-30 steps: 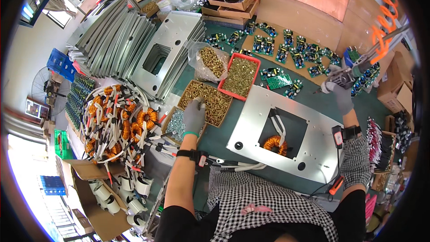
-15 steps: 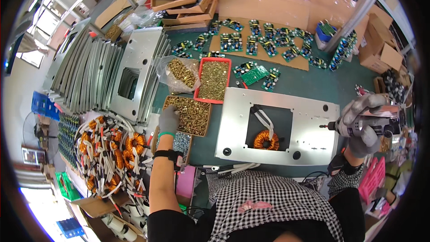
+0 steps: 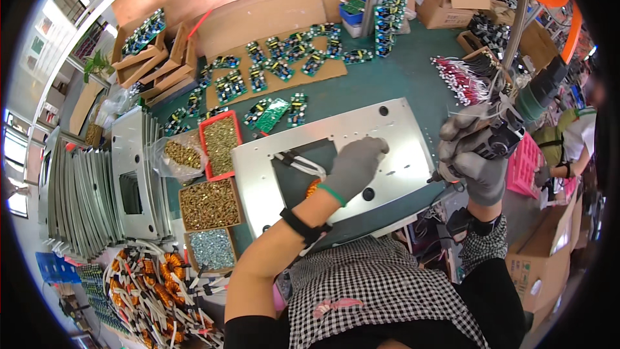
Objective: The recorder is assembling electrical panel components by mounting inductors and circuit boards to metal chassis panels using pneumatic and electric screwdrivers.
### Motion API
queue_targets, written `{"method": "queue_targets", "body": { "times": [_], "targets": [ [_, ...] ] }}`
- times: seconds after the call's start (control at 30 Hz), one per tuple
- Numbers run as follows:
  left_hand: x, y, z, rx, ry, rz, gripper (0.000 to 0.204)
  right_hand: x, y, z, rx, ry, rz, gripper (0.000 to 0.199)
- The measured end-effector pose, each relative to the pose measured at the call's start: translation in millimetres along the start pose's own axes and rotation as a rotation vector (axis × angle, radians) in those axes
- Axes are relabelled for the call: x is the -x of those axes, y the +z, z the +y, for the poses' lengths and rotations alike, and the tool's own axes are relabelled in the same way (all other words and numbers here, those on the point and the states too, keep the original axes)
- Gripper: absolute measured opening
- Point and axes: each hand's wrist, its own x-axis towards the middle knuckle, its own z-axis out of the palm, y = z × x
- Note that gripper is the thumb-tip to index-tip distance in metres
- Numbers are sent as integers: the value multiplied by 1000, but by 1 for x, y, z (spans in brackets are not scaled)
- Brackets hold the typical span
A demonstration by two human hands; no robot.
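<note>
A flat silver metal panel with a square cutout lies before me on the green table. My left hand, in a grey glove, is over the right half of the panel with its fingertips pinched together; whatever they hold is too small to make out. Under that wrist, an orange-wound ring coil with white leads shows partly in the cutout. My gloved right hand grips a grey and black power screwdriver just off the panel's right end, its bit pointing left toward the panel edge.
Left of the panel stand a red tray of small brass parts, a box of brass screws and a box of silvery hardware. Panels stack farther left, above piled coils. Circuit boards lie behind. Another person is at far right.
My left hand has left the brass screw box and moved right, over the panel. The view has swung right. My right hand still holds the screwdriver beside the panel.
</note>
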Motion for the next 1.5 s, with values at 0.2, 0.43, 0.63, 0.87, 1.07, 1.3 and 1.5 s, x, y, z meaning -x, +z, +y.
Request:
{"method": "queue_targets", "body": {
  "times": [0.2, 0.43, 0.63, 0.87, 1.07, 1.3, 1.5],
  "targets": [
    [-44, 74, 17, -314, 8, 43, 12, 13, -58, -16, 55, 37, 26, 50],
    [-27, 73, 54, 960, -570, 170, 30, -15, -119, -17, -230, -51, -282, 45],
    [3, 95, 85, 1540, -682, 333, 48, -38, -112, 9, -521, -151, -496, 45],
    [21, 93, 80, 1663, -675, 429, 46, -48, -89, 39, -593, -108, -579, 46],
    [24, 91, 65, 1840, -635, 513, 39, -42, -70, 57, -536, -196, -576, 46],
    [9, 71, 57, -8, -394, 565, 22, -51, -66, 89, -124, -147, -488, 41],
    [97, 36, 67, 538, -540, 286, 22, -60, -68, 125, 38, -9, -323, 43]
  ]
}}
